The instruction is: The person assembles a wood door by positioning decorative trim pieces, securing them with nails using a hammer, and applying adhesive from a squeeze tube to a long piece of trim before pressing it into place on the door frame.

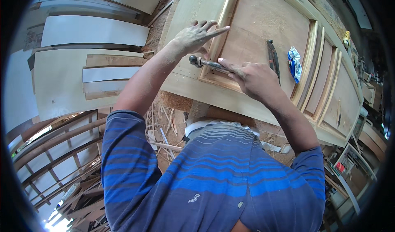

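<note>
A wooden panelled door (185,77) with raised moulding strips lies flat before me. My right hand (257,80) is wrapped round a hammer (214,65), which has a dark rounded metal head. The hammer lies low over the near left corner of the door's moulding frame (224,42); whether it touches the wood I cannot tell. Just beyond the hammer head, my left hand (193,38) is held over the moulding, fingers spread and index finger stretched to the right. Its thumb points down beside the hammer, and no object shows in it.
On the recessed panel lie a dark long-handled tool (273,59) and a crumpled blue and white packet (294,63). A slim dark-tipped tool (339,112) rests in the far right panel. Boards (96,30) are stacked at left. Wood offcuts (166,137) litter the floor below the door.
</note>
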Motion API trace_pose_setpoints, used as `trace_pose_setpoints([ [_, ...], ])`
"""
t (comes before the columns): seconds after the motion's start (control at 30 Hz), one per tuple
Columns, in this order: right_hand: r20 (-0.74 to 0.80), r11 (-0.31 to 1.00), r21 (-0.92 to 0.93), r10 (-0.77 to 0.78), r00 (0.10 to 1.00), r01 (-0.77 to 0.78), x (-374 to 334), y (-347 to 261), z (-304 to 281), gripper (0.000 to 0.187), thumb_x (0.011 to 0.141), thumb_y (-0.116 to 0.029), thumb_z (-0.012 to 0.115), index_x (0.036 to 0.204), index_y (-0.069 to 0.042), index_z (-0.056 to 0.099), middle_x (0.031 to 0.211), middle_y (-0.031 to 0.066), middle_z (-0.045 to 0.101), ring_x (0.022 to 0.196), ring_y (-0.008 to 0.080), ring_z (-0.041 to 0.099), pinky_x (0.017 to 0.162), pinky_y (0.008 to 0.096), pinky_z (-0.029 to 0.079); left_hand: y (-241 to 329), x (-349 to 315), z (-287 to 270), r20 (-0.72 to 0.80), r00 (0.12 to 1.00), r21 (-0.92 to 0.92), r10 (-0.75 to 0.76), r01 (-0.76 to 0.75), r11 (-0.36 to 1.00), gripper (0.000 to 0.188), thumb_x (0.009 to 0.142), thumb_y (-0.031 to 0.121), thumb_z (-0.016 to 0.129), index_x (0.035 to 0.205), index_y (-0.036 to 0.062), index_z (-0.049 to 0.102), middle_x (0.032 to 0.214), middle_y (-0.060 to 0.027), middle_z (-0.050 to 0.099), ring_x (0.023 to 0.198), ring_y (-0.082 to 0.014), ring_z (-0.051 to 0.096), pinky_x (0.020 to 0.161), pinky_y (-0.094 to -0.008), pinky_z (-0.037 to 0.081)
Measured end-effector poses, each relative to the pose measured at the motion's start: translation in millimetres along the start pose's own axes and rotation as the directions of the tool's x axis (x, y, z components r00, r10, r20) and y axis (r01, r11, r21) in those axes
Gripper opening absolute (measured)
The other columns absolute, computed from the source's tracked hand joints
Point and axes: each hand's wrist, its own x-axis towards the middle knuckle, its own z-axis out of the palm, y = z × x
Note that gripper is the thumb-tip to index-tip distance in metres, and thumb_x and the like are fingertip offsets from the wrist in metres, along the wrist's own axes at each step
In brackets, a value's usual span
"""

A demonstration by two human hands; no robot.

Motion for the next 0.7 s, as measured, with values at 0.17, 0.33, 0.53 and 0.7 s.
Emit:
trace_pose_setpoints([
  [0.17,-0.125,0.944,0.321,0.117,0.985,-0.072,-28.1,22.4,19.8,0.05,0.106,-0.03,0.069,0.156,-0.03,0.063,0.096,0.0193,0.077,0.083,0.0376,0.074,0.078,0.0473,0.059,-2.8,-3.8,0.7,0.099,0.992,0.134,0.081,-0.094,0.987,0.096,0.072,0.048,0.091,0.16,0.0522,0.052,0.183,-0.0062,0.022,0.162,-0.0286,0.035,0.134,-0.0509,0.038],
  [0.33,-0.053,0.662,0.684,0.464,0.884,-0.306,-72.1,53.1,88.1,0.051,0.104,-0.025,0.074,0.155,-0.026,0.066,0.107,0.0219,0.08,0.085,0.0322,0.077,0.084,0.0407,0.059,-5.9,-3.8,-1.6,0.096,0.99,0.037,0.104,-0.108,0.993,0.081,0.069,0.048,0.092,0.147,0.0414,0.069,0.184,-0.008,0.018,0.16,-0.0337,0.037,0.13,-0.0525,0.041],
  [0.53,-0.262,0.6,0.777,0.58,0.771,-0.187,-101.4,64.6,135.4,0.055,0.104,-0.02,0.075,0.158,-0.024,0.063,0.095,0.0186,0.078,0.076,0.0213,0.068,0.079,0.0386,0.056,-0.2,-0.5,-3.2,0.11,0.991,0.013,0.079,-0.081,0.997,0.072,0.066,0.05,0.094,0.134,0.0382,0.074,0.184,-0.0093,0.016,0.159,-0.0388,0.038,0.131,-0.0547,0.04],
  [0.7,-0.138,0.543,0.798,0.585,0.8,-0.26,-108.5,64.5,140.6,0.055,0.104,-0.02,0.074,0.158,-0.024,0.063,0.086,0.018,0.072,0.073,0.0234,0.064,0.078,0.0386,0.054,1.1,-3.2,-5.9,0.186,0.978,0.025,0.095,-0.101,0.995,0.067,0.073,0.05,0.091,0.137,0.0409,0.074,0.184,-0.014,0.014,0.161,-0.0387,0.036,0.131,-0.0568,0.036],
])
